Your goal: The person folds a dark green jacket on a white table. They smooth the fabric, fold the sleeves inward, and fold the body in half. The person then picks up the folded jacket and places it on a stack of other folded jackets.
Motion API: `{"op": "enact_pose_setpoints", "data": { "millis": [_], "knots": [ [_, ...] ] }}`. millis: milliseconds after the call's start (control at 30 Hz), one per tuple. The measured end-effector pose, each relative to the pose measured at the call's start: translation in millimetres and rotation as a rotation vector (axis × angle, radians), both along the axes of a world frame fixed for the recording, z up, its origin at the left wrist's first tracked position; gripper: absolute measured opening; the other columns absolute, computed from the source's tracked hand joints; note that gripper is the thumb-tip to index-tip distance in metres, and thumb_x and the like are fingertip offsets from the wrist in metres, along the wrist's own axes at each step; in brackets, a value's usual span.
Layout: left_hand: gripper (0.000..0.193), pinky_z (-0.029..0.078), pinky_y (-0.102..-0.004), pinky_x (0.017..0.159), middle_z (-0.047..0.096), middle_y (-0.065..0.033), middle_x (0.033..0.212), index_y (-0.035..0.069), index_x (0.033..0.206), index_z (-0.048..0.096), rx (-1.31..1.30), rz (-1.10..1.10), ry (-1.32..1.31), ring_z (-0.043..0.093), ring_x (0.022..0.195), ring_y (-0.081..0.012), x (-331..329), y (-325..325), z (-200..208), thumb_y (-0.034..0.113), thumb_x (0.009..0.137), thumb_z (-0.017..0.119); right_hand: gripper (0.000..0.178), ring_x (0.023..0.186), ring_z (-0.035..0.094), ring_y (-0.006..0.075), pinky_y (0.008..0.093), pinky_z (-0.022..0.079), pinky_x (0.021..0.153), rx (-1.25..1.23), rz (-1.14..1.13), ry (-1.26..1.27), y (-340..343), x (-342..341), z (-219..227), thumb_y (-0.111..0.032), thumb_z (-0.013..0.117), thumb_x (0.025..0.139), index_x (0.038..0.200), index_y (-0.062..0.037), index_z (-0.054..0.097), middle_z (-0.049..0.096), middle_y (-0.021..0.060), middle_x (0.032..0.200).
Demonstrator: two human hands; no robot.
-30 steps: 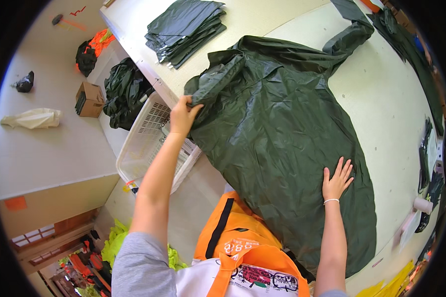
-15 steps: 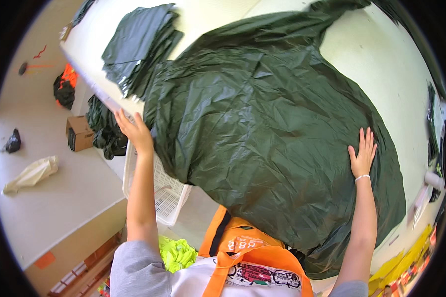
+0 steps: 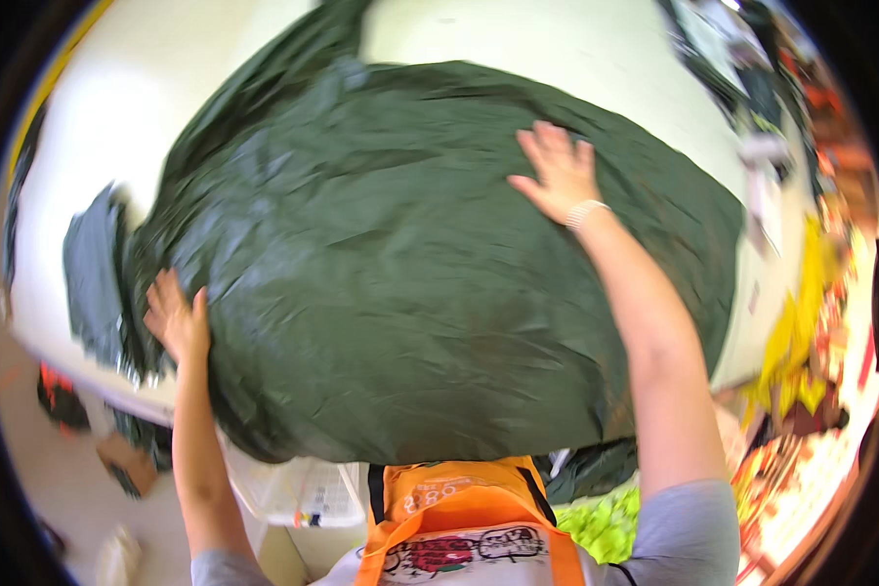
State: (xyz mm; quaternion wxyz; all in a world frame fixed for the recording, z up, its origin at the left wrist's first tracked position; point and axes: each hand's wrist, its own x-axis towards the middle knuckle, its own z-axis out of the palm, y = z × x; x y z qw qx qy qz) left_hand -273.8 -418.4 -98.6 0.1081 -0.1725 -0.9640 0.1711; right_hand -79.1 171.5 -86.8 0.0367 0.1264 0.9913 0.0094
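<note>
A large dark green piece of thin, crinkled, rainwear-like fabric (image 3: 391, 264) lies spread over a white table (image 3: 439, 29). A narrower strip of it runs off toward the far edge. My left hand (image 3: 178, 317) rests near its left side with the fingers spread. Farther out and to the right, my right hand (image 3: 562, 176) lies flat on the fabric, fingers apart, a light bracelet at the wrist. Neither hand grips anything. Left of my left hand is a stack of folded dark green pieces (image 3: 98, 273), partly covered by the fabric.
Below the table's near edge stands a white plastic basket (image 3: 303, 488). Bright yellow-green cloth (image 3: 601, 527) lies by my right elbow. On the floor at left are a cardboard box (image 3: 127, 464) and a black-and-orange bundle (image 3: 63, 400). Yellow material (image 3: 791, 342) hangs at right.
My view has turned to the right. My right hand has moved from the fabric's right side to farther out on it. The fabric's near edge now lies straighter, and it looks flatter.
</note>
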Motion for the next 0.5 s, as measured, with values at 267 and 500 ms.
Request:
{"op": "enact_pose_setpoints", "data": {
  "millis": [267,500],
  "knots": [
    [0.084,0.006,-0.0575,0.112,0.014,-0.0217,0.154,0.002,0.147,0.022,0.404,-0.256,-0.581,0.010,0.142,-0.0416,244,171,40,0.024,0.078,0.066,0.062,0.134,0.032,0.0342,0.0585,0.025,0.105,-0.020,-0.472,0.265,-15,218,60,-0.029,0.071,0.075,0.131,-0.0115,0.049,0.040,0.0151,0.140],
    [0.077,0.008,-0.0548,0.113,0.019,-0.0196,0.153,0.003,0.145,0.027,0.307,-0.320,-0.471,0.014,0.142,-0.0385,335,223,17,0.028,0.080,0.059,0.070,0.120,0.043,0.0413,0.0458,0.036,0.100,0.030,-1.329,0.123,119,573,19,-0.042,0.062,0.086,0.133,0.0045,0.040,0.047,0.0280,0.127]
  ]
}}
